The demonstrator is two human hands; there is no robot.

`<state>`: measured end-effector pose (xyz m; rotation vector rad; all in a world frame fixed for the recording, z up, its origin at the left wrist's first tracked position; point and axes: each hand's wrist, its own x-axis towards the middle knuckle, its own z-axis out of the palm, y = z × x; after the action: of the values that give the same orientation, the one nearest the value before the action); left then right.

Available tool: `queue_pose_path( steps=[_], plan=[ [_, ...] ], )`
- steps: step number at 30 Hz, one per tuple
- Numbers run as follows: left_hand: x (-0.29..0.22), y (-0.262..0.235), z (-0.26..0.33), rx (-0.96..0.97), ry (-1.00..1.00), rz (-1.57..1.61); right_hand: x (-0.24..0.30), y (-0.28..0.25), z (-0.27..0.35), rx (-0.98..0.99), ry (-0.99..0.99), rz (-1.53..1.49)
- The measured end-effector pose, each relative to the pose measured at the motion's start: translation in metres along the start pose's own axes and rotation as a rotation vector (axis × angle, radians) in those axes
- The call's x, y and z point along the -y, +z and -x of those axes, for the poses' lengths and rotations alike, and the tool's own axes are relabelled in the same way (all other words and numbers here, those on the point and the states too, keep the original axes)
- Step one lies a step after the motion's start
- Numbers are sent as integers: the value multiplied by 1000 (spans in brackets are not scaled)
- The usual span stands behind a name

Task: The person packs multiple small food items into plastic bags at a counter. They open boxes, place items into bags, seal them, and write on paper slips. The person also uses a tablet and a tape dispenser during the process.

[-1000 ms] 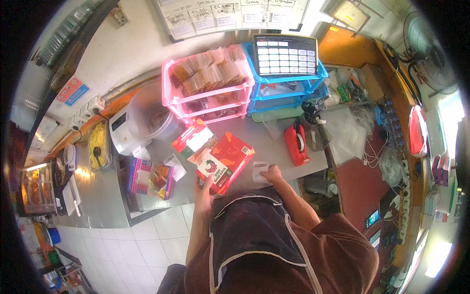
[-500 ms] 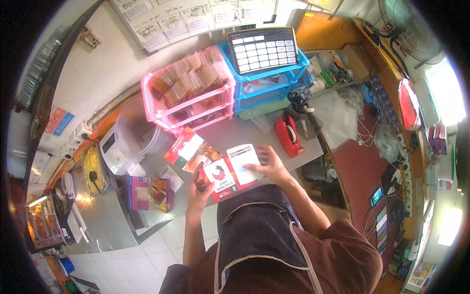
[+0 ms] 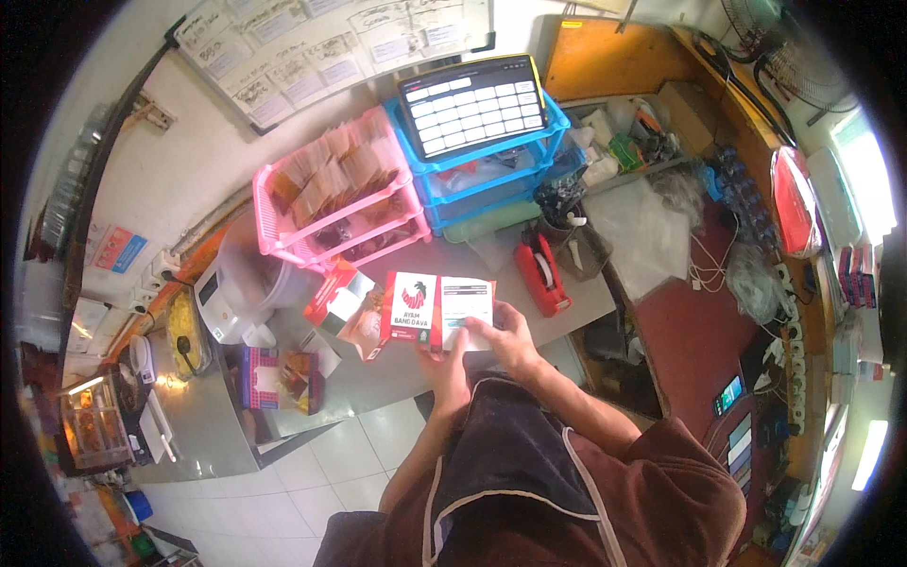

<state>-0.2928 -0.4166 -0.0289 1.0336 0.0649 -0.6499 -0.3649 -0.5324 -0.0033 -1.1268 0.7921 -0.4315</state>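
Between my hands is a red and white printed cardboard food box (image 3: 408, 317), raised above the metal counter and showing several panels, one with a food picture. A white printed paper slip (image 3: 468, 304) lies against its right panel. My left hand (image 3: 444, 370) grips the box's lower edge, its thumb up near the slip and its other fingers mostly hidden beneath. At the right edge my right hand (image 3: 510, 338) is closed on the box, with the thumb pressed on the slip. Whether the slip is stuck down I cannot tell.
Behind the box stand a pink rack (image 3: 335, 248) of brown packets and a blue rack (image 3: 487, 184) bearing a tablet (image 3: 472, 106). A red tape dispenser (image 3: 542, 274) sits right. Leftward are a white printer (image 3: 217, 304), a clear bucket (image 3: 248, 269) and a purple patterned box (image 3: 276, 380).
The box has turned and risen toward level. My left hand has moved right from its left side to its lower edge; my right thumb now presses the slip.
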Motion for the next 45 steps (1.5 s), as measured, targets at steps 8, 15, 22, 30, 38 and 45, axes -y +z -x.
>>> queue_pose_path(
  steps=[8, 15, 22, 30, 38, 45],
  plan=[
    [26, 68, 16, -11, 40, 44, -24, -178, -33, -266, -186, 807],
    [43, 91, 45, -18, 69, -13, -70, -244, -59, 87, -76, 658],
    [39, 97, 54, -48, 127, -107, -78, -231, -71, 39, 166, 130],
    [19, 87, 43, -1, 97, -70, -107, -225, -19, -178, 95, 264],
    [-9, 69, 29, 118, -29, 4, -121, -257, -35, -319, -342, 1260],
    [-30, 41, 20, 317, -130, -156, 43, -226, -4, 118, -23, 647]
  ],
)
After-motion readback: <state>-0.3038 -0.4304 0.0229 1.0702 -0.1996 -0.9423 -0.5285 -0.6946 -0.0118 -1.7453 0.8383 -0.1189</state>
